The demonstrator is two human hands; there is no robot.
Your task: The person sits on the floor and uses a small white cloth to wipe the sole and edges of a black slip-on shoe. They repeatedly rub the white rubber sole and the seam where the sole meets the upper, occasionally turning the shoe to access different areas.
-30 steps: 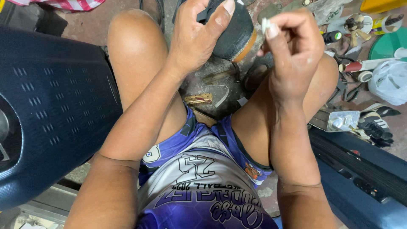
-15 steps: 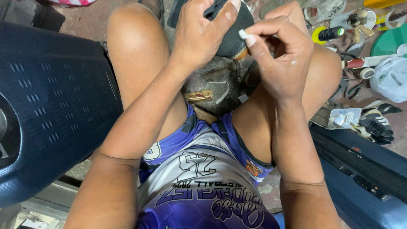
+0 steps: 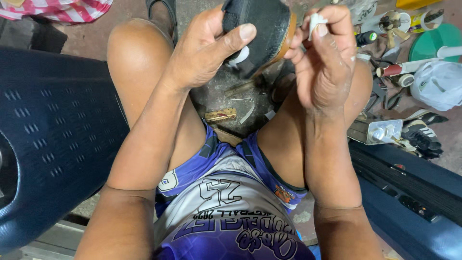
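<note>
The left hand [image 3: 204,50] has a firm wrap on a black shoe with a tan rubber sole edge [image 3: 262,24], thumb pressed flat across the dark upper, fingers curled round the far side out of sight. The shoe sits tilted, sole edge turned toward the other hand, up at the top of the view between the two bare knees.

Just beside that sole edge, the right hand [image 3: 327,62] is pinched tight: thumb and fingertips closed on a small white scrap of material [image 3: 315,21], which pokes up above the fingertips. What the scrap is made of cannot be told. It hangs very near the shoe's tan edge, but whether it touches cannot be made out.

Directly below the gripped shoe lies a grey, grimy floor patch [image 3: 226,103] with a thin curved white strip [image 3: 248,108] and a small yellowish flat piece [image 3: 220,115] resting on it.

Out past the right hand there is a crowded spread: a green round lid [image 3: 435,41], a white crumpled plastic bag [image 3: 440,84], a red-and-white tube [image 3: 404,70] and a shiny metal block with a knob [image 3: 375,131]. Further out from the left hand, beyond the forearm, a dark blue perforated plastic seat [image 3: 43,135] fills the side, and a red-and-white checked cloth [image 3: 62,8] shows at the top corner.
</note>
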